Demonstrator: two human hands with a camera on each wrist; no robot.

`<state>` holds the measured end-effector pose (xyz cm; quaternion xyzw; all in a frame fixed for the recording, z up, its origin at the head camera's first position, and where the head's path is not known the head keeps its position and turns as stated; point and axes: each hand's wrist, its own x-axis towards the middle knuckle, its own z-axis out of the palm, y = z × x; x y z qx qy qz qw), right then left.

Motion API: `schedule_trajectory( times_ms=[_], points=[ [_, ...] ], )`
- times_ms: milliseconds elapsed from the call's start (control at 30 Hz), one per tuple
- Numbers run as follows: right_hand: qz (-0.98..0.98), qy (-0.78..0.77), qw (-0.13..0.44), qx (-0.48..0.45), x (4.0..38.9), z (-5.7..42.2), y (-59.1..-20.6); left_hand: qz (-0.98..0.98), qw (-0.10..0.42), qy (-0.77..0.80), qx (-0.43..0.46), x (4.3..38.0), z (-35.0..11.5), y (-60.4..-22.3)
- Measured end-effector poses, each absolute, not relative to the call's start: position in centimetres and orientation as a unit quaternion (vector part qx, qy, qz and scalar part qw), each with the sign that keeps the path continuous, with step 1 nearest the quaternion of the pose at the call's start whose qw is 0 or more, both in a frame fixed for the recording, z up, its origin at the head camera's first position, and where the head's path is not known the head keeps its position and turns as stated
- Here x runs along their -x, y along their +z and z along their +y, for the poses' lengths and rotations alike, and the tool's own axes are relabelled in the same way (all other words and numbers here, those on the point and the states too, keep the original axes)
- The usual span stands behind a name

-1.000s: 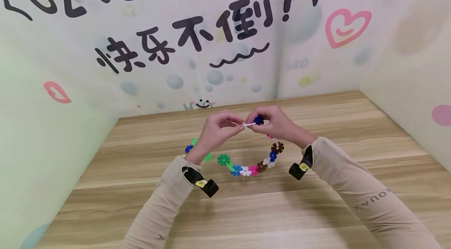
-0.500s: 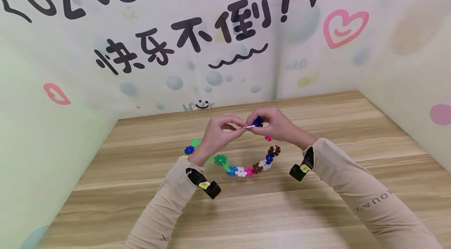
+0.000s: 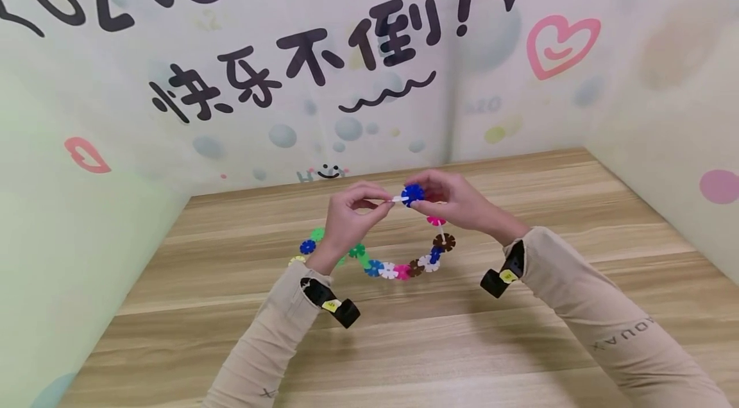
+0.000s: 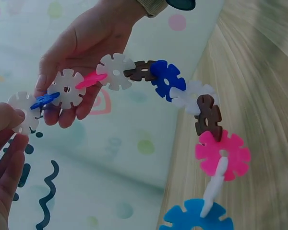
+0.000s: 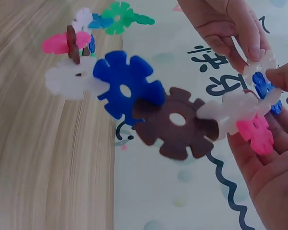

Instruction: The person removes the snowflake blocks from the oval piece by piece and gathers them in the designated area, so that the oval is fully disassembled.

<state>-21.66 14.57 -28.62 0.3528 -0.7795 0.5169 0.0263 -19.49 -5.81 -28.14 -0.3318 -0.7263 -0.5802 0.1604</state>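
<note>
A chain of notched plastic snowflake discs (image 3: 402,272) hangs in an arc between and below my hands. My left hand (image 3: 355,219) pinches a white snowflake disc (image 4: 23,120) at the chain's end between thumb and fingers. Joined to it is a blue snowflake disc (image 3: 413,194), held by my right hand (image 3: 456,203) with the thumb in front and fingers behind. Another white disc (image 4: 67,89) and a pink disc (image 4: 91,79) follow close by the right fingers. Farther along come a brown disc (image 5: 177,122), a blue disc (image 5: 127,87) and more white, pink and green ones.
The wooden table (image 3: 369,357) lies beneath the chain. A printed cloth wall (image 3: 242,138) stands along the back, with side walls left and right. Green, blue and yellow discs (image 3: 308,246) show beyond my left wrist.
The blue disc has turned its flat face toward the head view, and the right fingers have spread a little. The hanging part of the chain has shifted slightly left.
</note>
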Motion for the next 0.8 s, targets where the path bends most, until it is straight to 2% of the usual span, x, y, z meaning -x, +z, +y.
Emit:
schedule_trajectory(
  times_ms=[267, 433, 800],
  points=[
    [-0.775, 0.546, 0.0, -0.319, 21.6, 14.4, -28.4, -0.723, 0.139, -0.576, 0.354, 19.2, -5.6, -27.8],
    [-0.767, 0.561, -0.026, -0.309, 21.7, 14.5, -28.3, -0.722, 0.174, -0.537, 0.4, 19.4, -5.3, -27.7],
    [-0.758, 0.545, -0.046, -0.355, 21.6, 15.1, -28.9, -0.715, 0.234, -0.467, 0.465, 21.1, -6.0, -30.4]
  ],
)
